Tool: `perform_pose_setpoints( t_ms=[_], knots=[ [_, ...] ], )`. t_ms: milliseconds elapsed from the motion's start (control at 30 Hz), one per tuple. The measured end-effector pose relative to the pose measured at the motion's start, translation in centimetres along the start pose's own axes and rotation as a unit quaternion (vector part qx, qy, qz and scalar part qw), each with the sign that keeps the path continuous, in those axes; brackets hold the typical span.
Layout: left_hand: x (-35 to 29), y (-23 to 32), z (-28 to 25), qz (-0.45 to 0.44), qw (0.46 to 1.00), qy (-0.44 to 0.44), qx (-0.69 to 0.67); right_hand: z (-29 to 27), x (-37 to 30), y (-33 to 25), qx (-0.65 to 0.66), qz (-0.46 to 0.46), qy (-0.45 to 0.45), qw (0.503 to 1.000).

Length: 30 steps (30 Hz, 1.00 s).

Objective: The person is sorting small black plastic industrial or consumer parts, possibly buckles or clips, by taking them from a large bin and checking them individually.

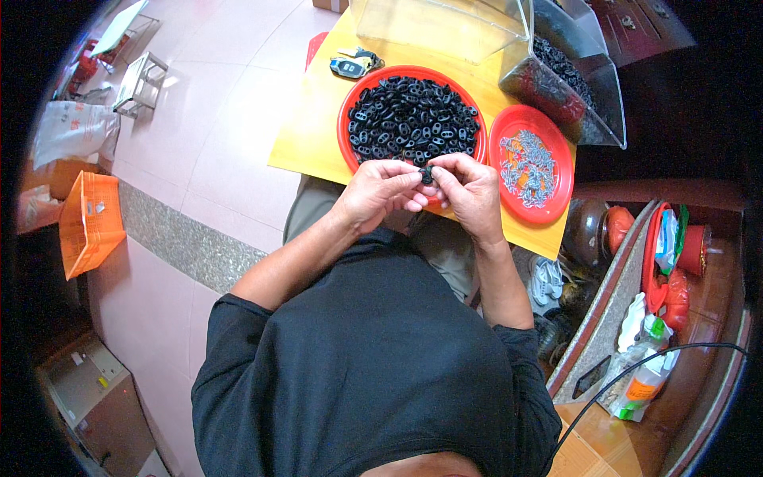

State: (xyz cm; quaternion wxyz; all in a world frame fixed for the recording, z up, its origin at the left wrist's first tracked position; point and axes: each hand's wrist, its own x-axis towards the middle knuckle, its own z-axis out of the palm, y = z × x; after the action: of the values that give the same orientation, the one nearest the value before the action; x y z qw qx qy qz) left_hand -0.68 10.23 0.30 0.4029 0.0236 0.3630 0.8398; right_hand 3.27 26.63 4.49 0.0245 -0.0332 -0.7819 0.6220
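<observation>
Both hands meet at the near rim of a round red tray (344, 131) heaped with small black oval pieces with two holes (413, 119). Between the fingertips is one small black piece (427, 176). My left hand (380, 191) pinches it from the left, and my right hand (469, 191) pinches it from the right, thumb and forefinger pressed together. Whether a screw is in the piece is too small to tell. Just right of my right hand lies a red oval plate (506, 199) of small silver screws (528, 167).
The yellow table (306, 143) carries a key fob with keys (350, 65) and clear plastic bins (509, 83), one holding dark pieces. An orange basket (95, 215) and a small stool (139, 83) stand on the floor at left. A black cable (628, 370) crosses at lower right.
</observation>
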Motion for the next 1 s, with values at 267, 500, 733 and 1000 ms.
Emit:
perform_pose_setpoints(
  t_ms=[267,500,733,1000],
  knots=[
    [-0.2,-0.1,-0.4,-0.019,0.998,0.005,0.059,-0.1,0.2,-0.1,-0.029,-0.011,-0.004,1.000],
    [0.6,1.6,0.7,0.141,0.898,0.041,0.415,-0.6,0.9,1.1,0.082,0.070,0.032,0.994],
    [2.5,4.5,1.3,0.251,0.488,-0.020,0.836,-0.5,0.7,2.3,0.049,0.055,0.058,0.996],
    [2.6,4.7,0.0,0.195,0.594,-0.024,0.780,-0.6,0.6,3.5,0.025,0.038,0.060,0.997]
  ],
)
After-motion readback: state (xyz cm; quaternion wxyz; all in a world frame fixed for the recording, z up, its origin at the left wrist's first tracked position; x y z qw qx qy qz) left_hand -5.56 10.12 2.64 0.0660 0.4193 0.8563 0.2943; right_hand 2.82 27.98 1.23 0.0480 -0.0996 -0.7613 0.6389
